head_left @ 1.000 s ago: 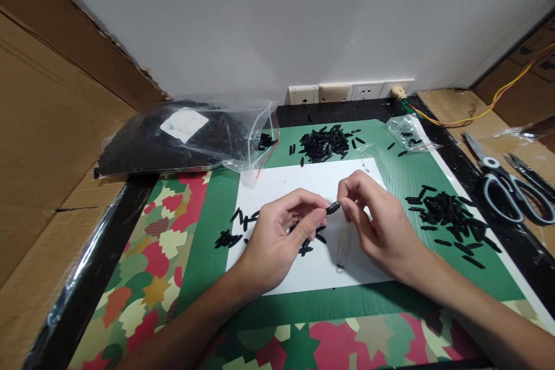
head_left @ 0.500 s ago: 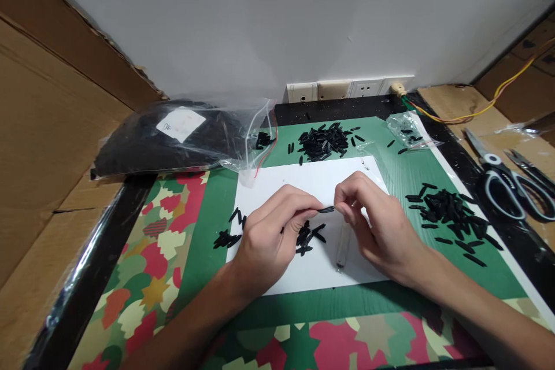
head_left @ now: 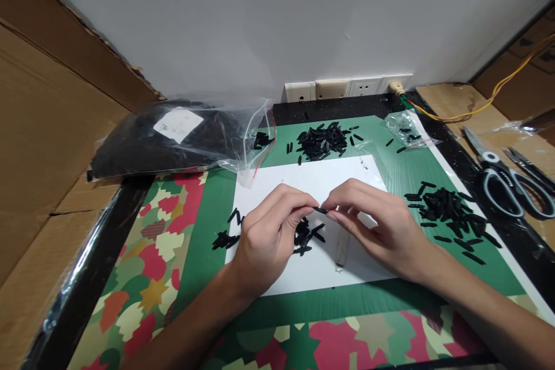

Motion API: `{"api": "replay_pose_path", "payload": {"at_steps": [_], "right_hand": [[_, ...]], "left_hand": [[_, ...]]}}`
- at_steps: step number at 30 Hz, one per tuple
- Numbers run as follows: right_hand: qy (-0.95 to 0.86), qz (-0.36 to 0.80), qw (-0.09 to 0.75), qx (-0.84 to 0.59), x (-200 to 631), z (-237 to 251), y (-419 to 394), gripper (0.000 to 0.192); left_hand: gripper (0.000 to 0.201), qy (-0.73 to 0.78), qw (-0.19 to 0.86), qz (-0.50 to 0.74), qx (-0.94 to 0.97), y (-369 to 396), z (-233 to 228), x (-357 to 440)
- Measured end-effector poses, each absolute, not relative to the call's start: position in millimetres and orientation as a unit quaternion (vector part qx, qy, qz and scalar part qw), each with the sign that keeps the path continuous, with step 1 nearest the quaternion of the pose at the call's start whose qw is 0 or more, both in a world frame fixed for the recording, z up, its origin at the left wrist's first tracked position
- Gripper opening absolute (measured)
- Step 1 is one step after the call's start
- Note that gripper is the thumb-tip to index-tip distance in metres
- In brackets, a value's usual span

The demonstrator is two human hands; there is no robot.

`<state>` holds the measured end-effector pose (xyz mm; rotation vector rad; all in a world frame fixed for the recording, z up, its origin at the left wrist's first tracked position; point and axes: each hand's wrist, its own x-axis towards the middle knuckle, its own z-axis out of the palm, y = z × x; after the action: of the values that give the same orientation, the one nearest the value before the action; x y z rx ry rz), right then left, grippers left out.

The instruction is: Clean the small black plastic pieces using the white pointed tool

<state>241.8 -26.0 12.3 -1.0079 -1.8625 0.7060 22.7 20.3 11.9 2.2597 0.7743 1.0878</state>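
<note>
Above a white sheet of paper [head_left: 364,272], my left hand [head_left: 269,231] and my right hand [head_left: 381,225] meet fingertip to fingertip. Between them is a small, slim black oblong piece [head_left: 321,210], pinched at its left end by the left hand and at its right end by the right. Just below lie several loose black pieces [head_left: 306,237] on the paper, partly hidden by my left hand. A narrow clear tube or sleeve [head_left: 341,248] rests on the sheet beside my right hand. More black pieces [head_left: 225,240] sit left of my left hand.
Behind the paper is a heap of black pieces [head_left: 323,141], with another heap [head_left: 448,208] at right. A large zip bag [head_left: 130,144] stands back left, a small clear bag [head_left: 405,127] back right. Scissors [head_left: 498,176] and a second metal tool [head_left: 529,167] lie far right.
My right fingers have shifted slightly left and down and now grip the right end of the black piece, which they were close to before. My left hand barely moved.
</note>
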Motion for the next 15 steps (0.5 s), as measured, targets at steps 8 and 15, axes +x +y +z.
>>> {"api": "replay_pose_path", "payload": {"at_steps": [8,15], "right_hand": [[-0.715,0.358,0.43,-0.42,247.4,17.5,-26.5,0.012],[-0.649,0.434,0.444,-0.44,240.5,19.8,-28.3,0.017]], "left_hand": [[0.02,0.29,0.324,0.38,0.816,17.4,10.5,24.3],[0.015,0.354,0.492,0.375,0.701,12.2,16.7,26.9]]}}
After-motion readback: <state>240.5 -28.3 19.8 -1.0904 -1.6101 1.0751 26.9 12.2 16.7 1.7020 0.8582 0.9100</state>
